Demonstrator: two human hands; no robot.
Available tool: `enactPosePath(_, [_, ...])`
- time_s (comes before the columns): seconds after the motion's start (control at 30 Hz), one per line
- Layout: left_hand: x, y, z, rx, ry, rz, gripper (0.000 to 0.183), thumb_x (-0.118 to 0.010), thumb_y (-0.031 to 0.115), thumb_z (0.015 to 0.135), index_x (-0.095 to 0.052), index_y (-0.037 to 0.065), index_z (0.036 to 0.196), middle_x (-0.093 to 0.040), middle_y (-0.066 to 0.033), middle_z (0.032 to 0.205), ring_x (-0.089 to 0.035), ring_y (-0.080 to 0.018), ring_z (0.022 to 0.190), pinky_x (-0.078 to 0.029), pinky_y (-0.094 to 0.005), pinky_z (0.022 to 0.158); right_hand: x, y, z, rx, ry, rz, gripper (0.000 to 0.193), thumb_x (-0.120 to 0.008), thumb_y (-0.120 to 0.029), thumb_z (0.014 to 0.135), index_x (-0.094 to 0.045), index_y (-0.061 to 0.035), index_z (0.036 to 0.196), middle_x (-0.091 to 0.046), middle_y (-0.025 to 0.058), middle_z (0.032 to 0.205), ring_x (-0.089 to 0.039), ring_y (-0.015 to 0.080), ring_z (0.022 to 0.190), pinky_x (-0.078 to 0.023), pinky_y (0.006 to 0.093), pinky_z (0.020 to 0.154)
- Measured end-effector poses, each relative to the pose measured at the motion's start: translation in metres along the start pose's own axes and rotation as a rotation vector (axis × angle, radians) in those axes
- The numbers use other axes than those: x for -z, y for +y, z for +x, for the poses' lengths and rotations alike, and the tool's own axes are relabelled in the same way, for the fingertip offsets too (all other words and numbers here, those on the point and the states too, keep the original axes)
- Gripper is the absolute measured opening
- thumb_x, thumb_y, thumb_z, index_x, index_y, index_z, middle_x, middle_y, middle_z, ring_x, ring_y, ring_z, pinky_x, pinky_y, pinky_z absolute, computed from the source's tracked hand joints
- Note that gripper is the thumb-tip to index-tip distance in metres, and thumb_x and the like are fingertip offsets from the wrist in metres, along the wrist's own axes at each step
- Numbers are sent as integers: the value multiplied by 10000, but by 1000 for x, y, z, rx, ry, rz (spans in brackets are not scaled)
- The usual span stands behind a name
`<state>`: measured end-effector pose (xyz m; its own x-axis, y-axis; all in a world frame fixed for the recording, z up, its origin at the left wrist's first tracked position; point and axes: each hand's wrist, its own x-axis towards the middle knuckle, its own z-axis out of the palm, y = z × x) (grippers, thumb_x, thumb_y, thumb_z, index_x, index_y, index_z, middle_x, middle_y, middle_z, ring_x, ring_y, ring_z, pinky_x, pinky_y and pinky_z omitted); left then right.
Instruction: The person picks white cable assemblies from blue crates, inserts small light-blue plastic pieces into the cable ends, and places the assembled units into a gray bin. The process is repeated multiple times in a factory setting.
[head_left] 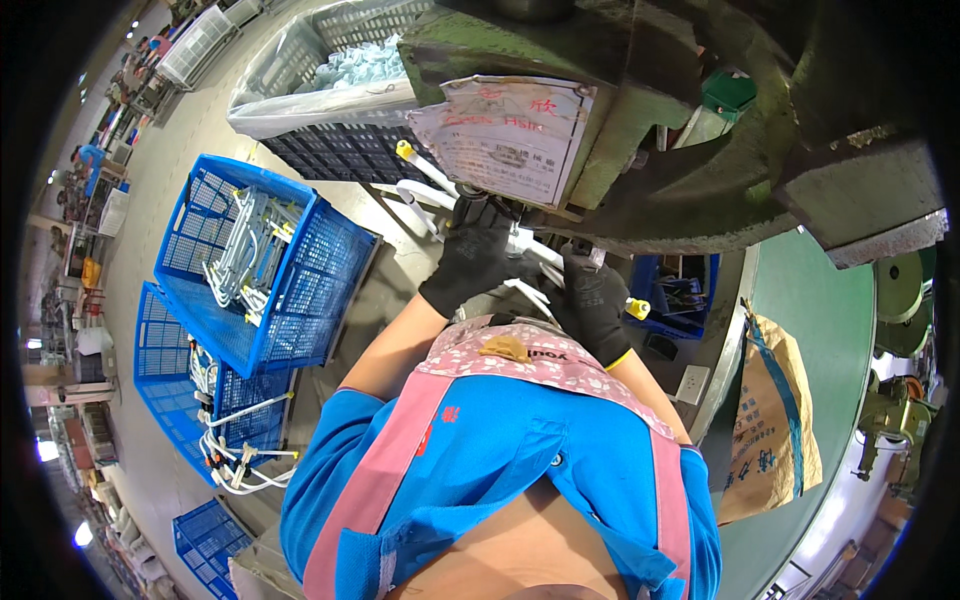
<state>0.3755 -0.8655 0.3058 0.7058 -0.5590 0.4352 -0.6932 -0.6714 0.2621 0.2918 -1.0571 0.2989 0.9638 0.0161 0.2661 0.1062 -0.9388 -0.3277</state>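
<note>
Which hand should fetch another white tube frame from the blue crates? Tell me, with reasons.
Left, probably. The blue crate holding white tube frames stands on the person's left, nearer the left hand. The right hand grips the white frame at the green machine, farther away.

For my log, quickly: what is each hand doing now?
Left hand: closed on white bent tube.
Right hand: closed on same tube's other part, probably.

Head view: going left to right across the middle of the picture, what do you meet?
Blue crate holding white bent tubes → left hand in a black glove → right hand in a black glove, both on a white tube part → brown paper sack → green machine wheel.
</note>
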Motion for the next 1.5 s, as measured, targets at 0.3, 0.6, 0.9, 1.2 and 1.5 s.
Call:
enactPosePath(0.3, [12,-97,-3,-119,116,183,419,-711,208,619,-598,49,990,-594,-143,1045,-540,-312,1037,-390,-464,911,5,3,-1,122,181,1,289,-759,-389,697,-680,-157,852,-629,74,682,-627,287,621,-468,395,533])
enactPosePath(0.6, [0,-111,15,-311,220,176,200,-638,165,633,-619,103,822,-604,-101,782,-595,-315,839,-398,-463,792,-15,6,-9,12,262,-200,307,-751,-283,635,-655,-209,917,-630,62,761,-617,293,650,-480,392,548])
enactPosePath(0.9, [12,-114,17,-290,-34,63,294,-658,178,667,-626,93,947,-629,-109,916,-602,-296,900,-439,-454,779,-20,5,-8,-46,203,-407,319,-731,-388,660,-649,-195,899,-605,72,782,-600,296,692,-440,429,587])
enactPosePath(1.2, [6,-123,28,-370,-51,-6,93,-590,185,782,-625,125,844,-608,-80,760,-595,-296,804,-362,-419,682,-3,-28,2,-234,149,-312,391,-752,-333,575,-629,-149,899,-631,58,837,-620,291,752,-476,419,611])
enactPosePath(1.5, [5,-123,28,-321,-164,-7,112,-587,207,789,-626,146,875,-609,-79,781,-594,-310,863,-350,-438,737,0,-33,2,-238,158,-336,375,-785,-294,566,-611,-166,873,-614,34,831,-623,276,782,-496,416,597])
